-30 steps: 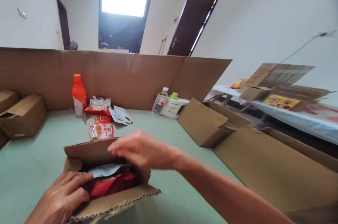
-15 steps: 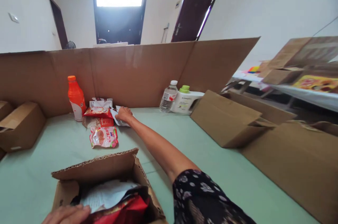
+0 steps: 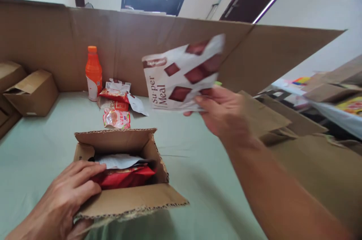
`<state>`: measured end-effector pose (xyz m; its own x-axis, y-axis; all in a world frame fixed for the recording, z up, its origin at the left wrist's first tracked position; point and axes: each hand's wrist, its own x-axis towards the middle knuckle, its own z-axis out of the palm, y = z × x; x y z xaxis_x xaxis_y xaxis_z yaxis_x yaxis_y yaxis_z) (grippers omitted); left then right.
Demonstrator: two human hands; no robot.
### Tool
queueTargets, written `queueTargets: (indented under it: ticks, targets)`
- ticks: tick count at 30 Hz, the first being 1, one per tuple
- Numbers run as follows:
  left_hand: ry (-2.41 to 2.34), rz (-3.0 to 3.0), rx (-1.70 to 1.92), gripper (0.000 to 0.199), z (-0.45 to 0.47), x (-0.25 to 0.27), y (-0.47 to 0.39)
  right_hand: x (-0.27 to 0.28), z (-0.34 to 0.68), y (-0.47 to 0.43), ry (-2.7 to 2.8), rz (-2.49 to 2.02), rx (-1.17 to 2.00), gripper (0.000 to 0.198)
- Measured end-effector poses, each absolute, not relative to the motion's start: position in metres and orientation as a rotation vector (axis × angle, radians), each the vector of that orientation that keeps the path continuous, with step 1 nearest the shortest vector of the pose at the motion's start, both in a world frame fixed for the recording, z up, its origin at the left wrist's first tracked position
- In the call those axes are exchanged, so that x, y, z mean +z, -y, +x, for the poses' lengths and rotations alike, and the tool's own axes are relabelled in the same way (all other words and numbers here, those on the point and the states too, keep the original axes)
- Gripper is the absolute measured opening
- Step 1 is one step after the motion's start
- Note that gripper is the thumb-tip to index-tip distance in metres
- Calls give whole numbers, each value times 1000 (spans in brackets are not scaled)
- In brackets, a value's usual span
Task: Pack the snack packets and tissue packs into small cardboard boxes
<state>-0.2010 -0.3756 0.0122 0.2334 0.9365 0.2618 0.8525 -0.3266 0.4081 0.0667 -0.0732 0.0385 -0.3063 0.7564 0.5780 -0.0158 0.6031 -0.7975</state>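
My right hand [image 3: 223, 113] pinches the lower right corner of a white snack pouch [image 3: 172, 93] with dark red squares and the words "Su-per Meal", up in the air. Below and to the left stands an open cardboard box [image 3: 135, 200]. In it lie a red packet [image 3: 128, 178] and a pale blue-white packet [image 3: 120, 161]. My left hand [image 3: 70, 191] grips the box at its left front corner, fingers over the rim and thumb low outside. Behind the box rest a pink-and-white packet [image 3: 116, 118], a red packet [image 3: 114, 95] and a white pouch [image 3: 137, 105].
An orange bottle [image 3: 93, 76] stands by the cardboard wall [image 3: 113, 40] at the back. Small cardboard boxes [image 3: 35, 95] sit at the left. Larger cardboard boxes [image 3: 308, 172] fill the right side. A green bottle cap [image 3: 217, 83] shows behind my right hand.
My right hand has lifted the snack pouch from the pile at the back and brought it up and to the right. The view has tilted down, so more of the box and my left hand shows.
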Motion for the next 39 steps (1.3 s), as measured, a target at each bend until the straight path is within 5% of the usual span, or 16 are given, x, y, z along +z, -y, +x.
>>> queueTargets:
  ticks: [2,8,14,20,26,31,39]
  targets:
    - [-1702,2313,686,27,-199,15,374,59,78,119,1726,-464,866,3]
    - [-1707,2269,792,36,-192,21,374,88,52,191,2366,-37,396,31]
    - [-1643,2286,792,57,-189,24,376,76,26,189,2639,-303,207,31]
    - [-1733,2278,764,26,-193,12,377,80,33,186,2536,-473,137,30]
    - [-1771,2302,718,23,-193,10,376,74,0,206,3160,-795,-9,23]
    - [-1774,2316,687,23,-193,12,377,81,-26,213,3326,-634,-111,26]
    - [-1728,2348,892,13,-195,5,373,45,-71,184,3698,-256,180,35]
